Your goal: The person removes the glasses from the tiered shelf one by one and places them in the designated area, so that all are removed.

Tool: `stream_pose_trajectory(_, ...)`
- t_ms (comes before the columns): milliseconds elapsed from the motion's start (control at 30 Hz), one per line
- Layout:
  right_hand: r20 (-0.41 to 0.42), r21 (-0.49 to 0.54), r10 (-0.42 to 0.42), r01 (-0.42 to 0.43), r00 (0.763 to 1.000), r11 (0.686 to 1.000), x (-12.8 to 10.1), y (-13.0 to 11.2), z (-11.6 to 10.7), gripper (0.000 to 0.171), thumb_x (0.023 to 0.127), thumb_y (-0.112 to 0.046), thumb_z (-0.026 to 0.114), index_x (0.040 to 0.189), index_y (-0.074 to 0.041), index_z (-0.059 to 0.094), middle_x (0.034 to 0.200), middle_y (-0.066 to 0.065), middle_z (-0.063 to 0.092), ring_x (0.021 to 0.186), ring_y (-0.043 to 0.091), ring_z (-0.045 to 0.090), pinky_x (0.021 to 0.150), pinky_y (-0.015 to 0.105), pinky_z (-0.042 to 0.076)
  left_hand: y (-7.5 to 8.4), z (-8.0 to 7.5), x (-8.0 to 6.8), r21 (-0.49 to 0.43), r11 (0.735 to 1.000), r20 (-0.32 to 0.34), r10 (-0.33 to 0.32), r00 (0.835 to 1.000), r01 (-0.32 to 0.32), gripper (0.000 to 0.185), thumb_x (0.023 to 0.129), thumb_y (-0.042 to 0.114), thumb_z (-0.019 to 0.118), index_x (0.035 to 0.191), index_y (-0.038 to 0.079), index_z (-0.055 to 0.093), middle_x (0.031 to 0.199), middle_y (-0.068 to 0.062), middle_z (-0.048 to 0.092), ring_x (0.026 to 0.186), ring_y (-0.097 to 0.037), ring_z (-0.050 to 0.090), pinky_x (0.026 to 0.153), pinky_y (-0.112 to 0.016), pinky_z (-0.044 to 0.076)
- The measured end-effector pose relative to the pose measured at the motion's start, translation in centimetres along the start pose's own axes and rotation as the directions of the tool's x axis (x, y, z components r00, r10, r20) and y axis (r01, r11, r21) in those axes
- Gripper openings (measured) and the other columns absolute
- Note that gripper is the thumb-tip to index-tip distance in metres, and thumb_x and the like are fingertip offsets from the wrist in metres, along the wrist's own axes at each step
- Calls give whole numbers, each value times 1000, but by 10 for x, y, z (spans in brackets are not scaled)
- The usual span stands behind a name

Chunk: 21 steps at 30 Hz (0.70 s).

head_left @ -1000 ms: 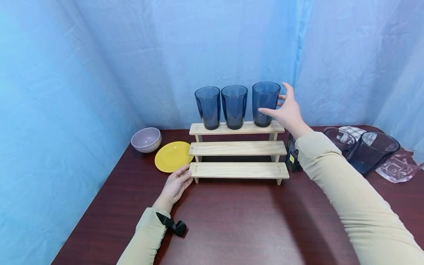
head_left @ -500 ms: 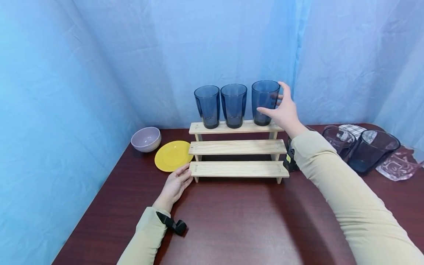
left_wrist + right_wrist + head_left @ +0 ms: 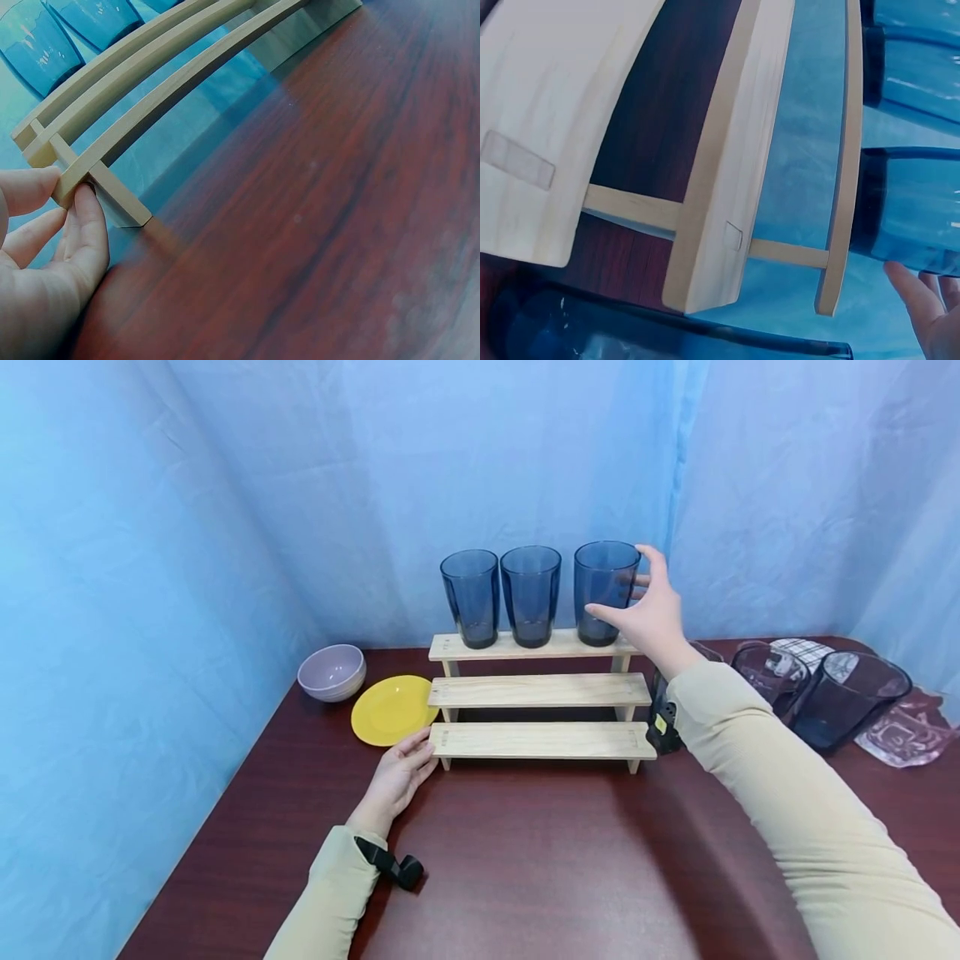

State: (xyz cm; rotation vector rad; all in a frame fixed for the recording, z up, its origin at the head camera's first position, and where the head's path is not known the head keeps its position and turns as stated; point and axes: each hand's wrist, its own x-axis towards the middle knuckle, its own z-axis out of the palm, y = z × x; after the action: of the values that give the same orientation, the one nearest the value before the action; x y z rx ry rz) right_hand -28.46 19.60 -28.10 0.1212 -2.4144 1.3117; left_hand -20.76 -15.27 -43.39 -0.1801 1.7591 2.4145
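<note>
Nearest, the left hand lies on the dark red wooden surface, its relaxed, nearly straight fingers touching the left end of the bottom step of the pale three-step wooden rack, gripping nothing. That bracing looks worth keeping, pressed against the step so the rack cannot slide. At the rack's far top step, right end, stands the rightmost tall dark blue glass tumbler, upright, mouth up, long axis vertical, beside two matching tumblers on its left. The right hand is spread wide around it, thumb at the front, fingers behind; whether they touch the glass I cannot tell. A good hold would probably be mid-wall, with any lift straight up.
</note>
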Motion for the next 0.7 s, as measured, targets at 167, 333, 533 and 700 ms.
stream_pose_trajectory(167, 11, 11, 10, -10, 1000, 1000, -5, 0, -4, 96, 79, -39, 75, 150, -31, 11, 142, 23, 36, 129, 40, 40, 97, 57, 40, 2, 0, -1, -6, 1000, -5, -3, 1000, 3, 48, 97, -3, 44, 144, -4, 33, 110, -5, 50, 86, -2, 59, 77, -17, 49)
stream_pose_trajectory(333, 26, 11, 7, -8, 1000, 1000, -12, 0, -8, 97, 78, -40, 76, 150, -31, 12, 142, 23, 36, 129, 40, 39, 98, 58, 39, 3, 0, 0, -4, 1000, -4, -3, 1000, 3, 49, 97, -4, 45, 144, -4, 34, 105, -2, 50, 85, -2, 59, 77, -17, 49)
stream_pose_trajectory(533, 23, 33, -2, 1, 1000, 999, -24, -3, -12, 97, 76, -36, 79, 149, -30, 16, 141, 22, 39, 128, 39, 41, 97, 58, 39, 3, -1, -1, 13, 1000, 4, -6, 1000, 6, 49, 97, -3, 44, 145, -3, 32, 127, -14, 44, 88, 0, 59, 78, -17, 48)
stream_pose_trajectory(700, 5, 49, -28, 28, 1000, 998, -34, -4, -13, 95, 76, -31, 80, 149, -27, 19, 139, 23, 41, 127, 40, 42, 98, 58, 38, 3, 0, -1, -5, 1000, 4, -5, 1000, 5, 49, 97, -4, 44, 144, -4, 32, 122, -11, 46, 88, -2, 60, 77, -17, 49)
